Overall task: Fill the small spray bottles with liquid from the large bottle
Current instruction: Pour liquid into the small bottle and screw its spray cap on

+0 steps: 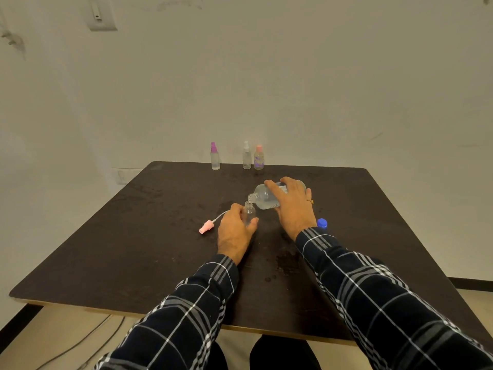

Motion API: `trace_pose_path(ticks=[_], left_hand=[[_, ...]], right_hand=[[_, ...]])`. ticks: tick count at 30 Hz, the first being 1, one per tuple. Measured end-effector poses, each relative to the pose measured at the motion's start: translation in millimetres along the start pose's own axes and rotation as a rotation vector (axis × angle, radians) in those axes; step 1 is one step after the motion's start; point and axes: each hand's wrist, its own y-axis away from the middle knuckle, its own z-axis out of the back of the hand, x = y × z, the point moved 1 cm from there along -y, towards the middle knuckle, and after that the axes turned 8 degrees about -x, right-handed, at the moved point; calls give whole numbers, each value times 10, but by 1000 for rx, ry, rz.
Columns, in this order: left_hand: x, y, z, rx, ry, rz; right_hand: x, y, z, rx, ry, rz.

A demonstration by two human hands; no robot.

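the narrow neck of the small spray bottle (249, 213) leaves little margin; if the large bottle (264, 197) tips further or its mouth drifts, liquid would likely spill onto the table (133, 249); the left hand (234, 231) curls its fingers round the small spray bottle, the right hand (293, 206) grips the large bottle, tilted mouth-down; the small spray bottle looks clear, upright and uncapped, just right of the pink spray head (205, 227).

Large clear bottle (266, 197): uncapped, tipped nearly flat, neck over mouth of small clear bottle (249, 213), upright mid-table, sprayer off. Pink sprayer (206, 227) lying just left. Purple-capped bottle (215, 158), white-capped bottle (246, 157), pink-capped bottle (258, 159) upright at far edge.
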Motion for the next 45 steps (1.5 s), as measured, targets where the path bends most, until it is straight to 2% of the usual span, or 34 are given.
trace_pose_path(ticks=[45], left_hand=[[4, 1, 12, 23, 22, 13]], right_hand=[[-10, -51, -26, -20, 51, 46]])
